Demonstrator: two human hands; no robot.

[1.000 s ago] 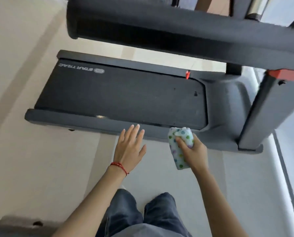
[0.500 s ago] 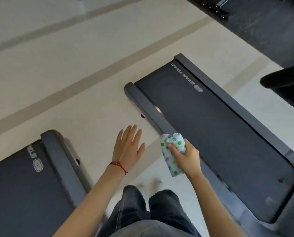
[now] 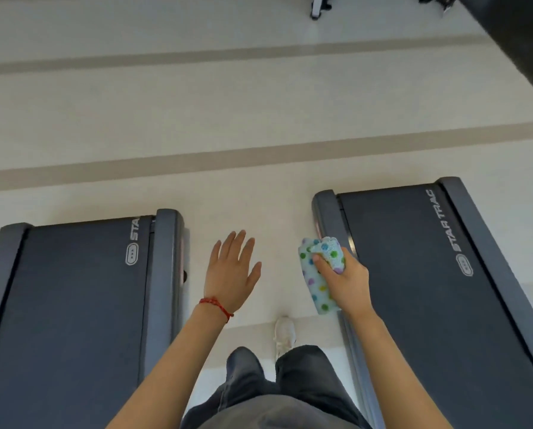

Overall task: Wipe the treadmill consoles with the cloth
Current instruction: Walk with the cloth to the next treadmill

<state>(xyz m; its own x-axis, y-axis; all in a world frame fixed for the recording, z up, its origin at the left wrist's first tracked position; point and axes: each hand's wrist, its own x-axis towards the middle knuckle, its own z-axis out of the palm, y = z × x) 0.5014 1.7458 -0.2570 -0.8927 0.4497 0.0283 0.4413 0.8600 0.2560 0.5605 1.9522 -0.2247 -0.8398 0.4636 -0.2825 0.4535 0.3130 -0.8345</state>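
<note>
My right hand (image 3: 347,281) is shut on a bunched white cloth with coloured dots (image 3: 316,278), held in the air beside the inner rail of the right treadmill deck (image 3: 420,274). My left hand (image 3: 232,270) is flat, fingers spread, holding nothing, over the floor strip between the two decks. The left treadmill deck (image 3: 73,298) lies at the lower left. No treadmill console is in view; only the belts and side rails show.
I stand in the narrow floor gap (image 3: 246,212) between the decks, with my white shoe (image 3: 285,334) and dark trousers below. Pale floor with tan stripes stretches ahead. A dark machine part (image 3: 519,35) fills the top right corner, and a small equipment foot (image 3: 318,7) sits at the top.
The view has swung left, away from one treadmill's uprights, and now faces the rear ends of two decks. Both hands keep the same pose; the cloth stays in my right hand.
</note>
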